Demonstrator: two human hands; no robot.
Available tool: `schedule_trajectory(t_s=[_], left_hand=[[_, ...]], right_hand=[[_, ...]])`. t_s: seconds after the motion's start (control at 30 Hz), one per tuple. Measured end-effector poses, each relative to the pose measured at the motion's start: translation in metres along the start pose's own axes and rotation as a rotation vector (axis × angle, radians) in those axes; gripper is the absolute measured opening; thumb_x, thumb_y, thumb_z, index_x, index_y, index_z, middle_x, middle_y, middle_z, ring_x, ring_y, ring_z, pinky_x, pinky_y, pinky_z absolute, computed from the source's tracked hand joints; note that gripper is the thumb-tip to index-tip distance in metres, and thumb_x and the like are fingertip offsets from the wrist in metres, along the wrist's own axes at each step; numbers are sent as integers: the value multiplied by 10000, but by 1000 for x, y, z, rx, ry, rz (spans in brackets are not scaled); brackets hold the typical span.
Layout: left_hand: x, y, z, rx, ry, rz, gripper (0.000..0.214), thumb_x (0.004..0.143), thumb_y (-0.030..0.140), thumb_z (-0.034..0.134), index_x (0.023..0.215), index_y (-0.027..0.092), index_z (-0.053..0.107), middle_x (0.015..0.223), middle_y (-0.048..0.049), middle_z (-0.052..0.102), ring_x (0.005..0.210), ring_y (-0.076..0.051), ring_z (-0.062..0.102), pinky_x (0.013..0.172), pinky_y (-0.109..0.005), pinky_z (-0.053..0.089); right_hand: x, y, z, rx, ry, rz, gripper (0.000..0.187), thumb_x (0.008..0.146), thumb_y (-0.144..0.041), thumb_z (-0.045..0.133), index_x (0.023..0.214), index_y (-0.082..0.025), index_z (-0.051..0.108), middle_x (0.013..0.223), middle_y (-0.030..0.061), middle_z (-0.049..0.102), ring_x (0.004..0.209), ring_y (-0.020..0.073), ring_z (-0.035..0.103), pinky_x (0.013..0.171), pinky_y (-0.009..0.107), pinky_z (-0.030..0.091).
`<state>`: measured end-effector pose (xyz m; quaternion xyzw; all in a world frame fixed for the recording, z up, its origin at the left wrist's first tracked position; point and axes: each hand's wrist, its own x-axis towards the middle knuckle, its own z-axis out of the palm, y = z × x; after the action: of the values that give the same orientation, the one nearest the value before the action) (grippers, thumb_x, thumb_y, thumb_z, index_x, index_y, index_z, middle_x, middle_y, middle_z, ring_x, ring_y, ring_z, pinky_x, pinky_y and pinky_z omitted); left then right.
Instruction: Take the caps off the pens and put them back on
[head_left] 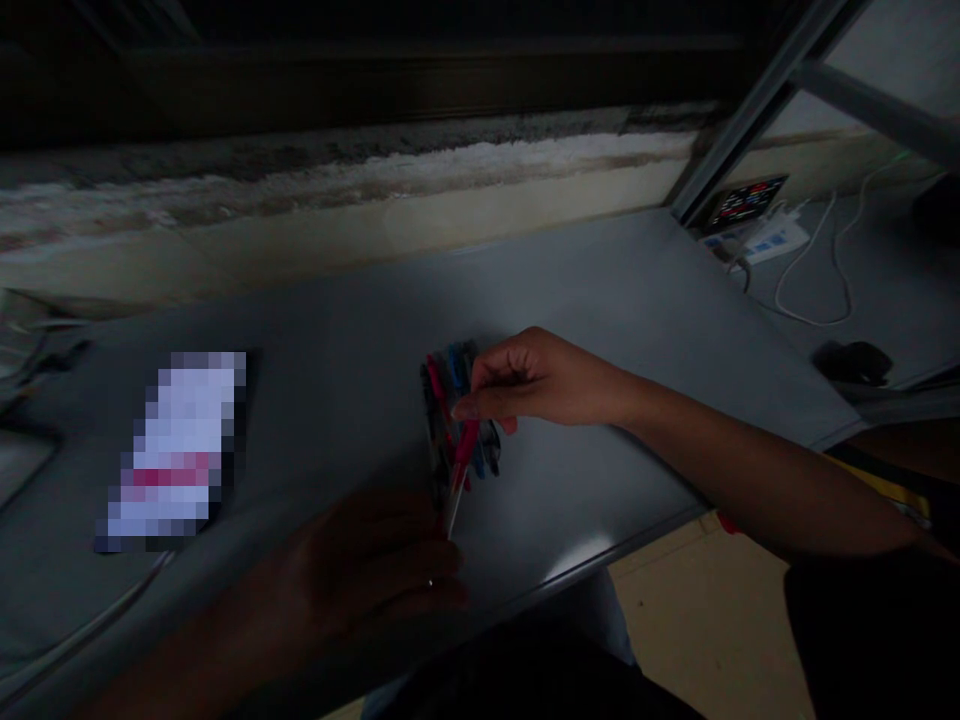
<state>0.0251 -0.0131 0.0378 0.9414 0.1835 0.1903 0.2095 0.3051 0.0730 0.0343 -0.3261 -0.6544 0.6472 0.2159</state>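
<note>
The right hand pinches a red pen over a bunch of pens; the curled left hand, its grip unclear in shadow, lies at the pen's tip, near the front edge of the counter.

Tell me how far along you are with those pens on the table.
Done: several pens already lie bunched on the grey table. In hand: the right hand pinches a red pen, tip down, beside the dark left hand; whether they touch is unclear. Left: the bunch's other pens, blue and black among them, lie loose on the table.
</note>
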Motion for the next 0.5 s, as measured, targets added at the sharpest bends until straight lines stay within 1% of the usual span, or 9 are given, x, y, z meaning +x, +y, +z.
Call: schedule_trajectory(t_s=[0.1, 0.13, 0.2, 0.23, 0.37, 0.5], left_hand=[[-5, -1, 5, 3, 63, -28, 270, 1237, 351, 587, 1067, 264, 777, 909, 6, 821, 803, -166, 798, 696, -261, 656], [-6, -1, 6, 1, 57, -37, 245, 1228, 345, 608, 1076, 264, 783, 918, 1, 821, 812, -172, 799, 696, -263, 656], [-5, -2, 6, -14, 6, -50, 186, 1198, 292, 663, 1072, 276, 798, 931, 7, 825, 821, -171, 797, 721, -260, 659], [-4, -3, 6, -22, -10, -55, 192, 1192, 271, 670, 1052, 279, 800, 923, 13, 823, 816, -167, 793, 730, -256, 657], [1, -2, 2, -42, 23, -37, 294, 1225, 293, 602, 995, 267, 782, 841, 17, 786, 734, -159, 763, 676, -259, 635], [-1, -1, 3, -32, -33, -29, 267, 1221, 286, 618, 1012, 274, 784, 863, 20, 796, 765, -161, 777, 703, -271, 645]], right_hand=[[0, -1, 1, 5, 31, 0, 581, 867, -684, 953, 793, -163, 706, 632, -56, 640, 599, 74, 525, 580, 240, 349], [0, -1, 1, 6, 39, 2, 585, 864, -687, 954, 794, -164, 703, 633, -57, 639, 599, 75, 523, 578, 239, 349], [0, -2, 2, 13, 48, -3, 586, 859, -680, 962, 787, -164, 692, 628, -60, 634, 595, 72, 509, 570, 237, 344], [0, -2, 3, 20, 45, -9, 584, 858, -672, 965, 781, -165, 687, 626, -61, 631, 595, 71, 510, 571, 235, 351], [0, -2, 4, 31, 30, -17, 570, 872, -668, 951, 797, -160, 702, 644, -59, 636, 604, 71, 535, 586, 235, 378], [0, 0, 4, -14, 27, 1, 567, 888, -676, 934, 817, -157, 719, 659, -44, 660, 611, 73, 532, 583, 237, 356]])
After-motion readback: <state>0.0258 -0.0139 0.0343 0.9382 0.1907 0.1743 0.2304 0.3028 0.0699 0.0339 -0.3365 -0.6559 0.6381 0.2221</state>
